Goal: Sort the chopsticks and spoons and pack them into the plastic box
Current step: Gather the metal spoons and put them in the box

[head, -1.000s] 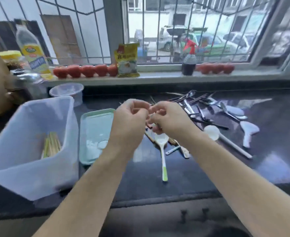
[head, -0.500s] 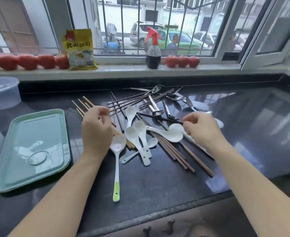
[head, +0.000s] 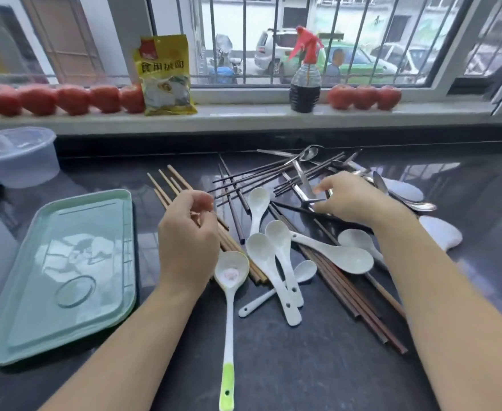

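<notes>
I see the dark countertop (head: pixel 273 366) spread below me, with the green tray (head: pixel 66 277) lying at its left. My left hand (head: pixel 189 235) hovers with fingers loosely curled over the light wooden chopsticks (head: pixel 166 185), grasping nothing. My right hand (head: pixel 353 200) reaches into the tangle of dark chopsticks (head: pixel 244 179); I cannot tell whether it grips any. White spoons (head: pixel 276 256) lie piled between both hands.
</notes>
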A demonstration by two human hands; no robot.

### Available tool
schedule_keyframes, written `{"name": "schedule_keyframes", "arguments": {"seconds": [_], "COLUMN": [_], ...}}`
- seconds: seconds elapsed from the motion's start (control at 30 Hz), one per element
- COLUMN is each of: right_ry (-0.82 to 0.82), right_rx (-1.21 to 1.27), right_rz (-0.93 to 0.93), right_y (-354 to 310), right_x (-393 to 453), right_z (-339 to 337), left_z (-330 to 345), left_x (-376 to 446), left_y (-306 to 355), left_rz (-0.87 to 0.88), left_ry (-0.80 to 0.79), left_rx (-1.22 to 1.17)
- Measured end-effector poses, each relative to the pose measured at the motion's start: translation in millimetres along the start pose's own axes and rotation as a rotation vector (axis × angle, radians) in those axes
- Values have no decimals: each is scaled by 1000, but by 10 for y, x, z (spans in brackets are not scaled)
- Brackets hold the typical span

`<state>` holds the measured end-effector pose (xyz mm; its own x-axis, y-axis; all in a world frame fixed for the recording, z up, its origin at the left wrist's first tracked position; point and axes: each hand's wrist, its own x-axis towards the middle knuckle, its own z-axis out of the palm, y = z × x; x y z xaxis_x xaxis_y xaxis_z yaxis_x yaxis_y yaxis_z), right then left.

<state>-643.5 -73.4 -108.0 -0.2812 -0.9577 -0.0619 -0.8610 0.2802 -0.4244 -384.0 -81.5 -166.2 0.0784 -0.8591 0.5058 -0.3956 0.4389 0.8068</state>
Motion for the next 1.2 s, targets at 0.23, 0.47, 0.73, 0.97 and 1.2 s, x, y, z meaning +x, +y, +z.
{"name": "schedule_keyframes", "arguments": {"seconds": [0.23,0.47,0.73,0.97,1.2], "right_ry": [172,381,241,-408,-21], "right_rx": [30,83,1168,1233,786], "right_rz": [-1,-48,-318,-625,-416], "right_y": [59,117,34,-79,-125], "right_x": [-19,103,-98,-291,-267], "right_z": [183,205,-76,-73,12], "left_z": [-3,-18,14,-22,-13], "left_x": [2,-12,-33,-74,-80], "left_y": [19,18,56,124,154], "left_rz": [-54,-81,69,131,-47], "left_ry": [4,-24,-11,-121,-183], "left_rx": [-35,-66,-74,-10,-94]}}
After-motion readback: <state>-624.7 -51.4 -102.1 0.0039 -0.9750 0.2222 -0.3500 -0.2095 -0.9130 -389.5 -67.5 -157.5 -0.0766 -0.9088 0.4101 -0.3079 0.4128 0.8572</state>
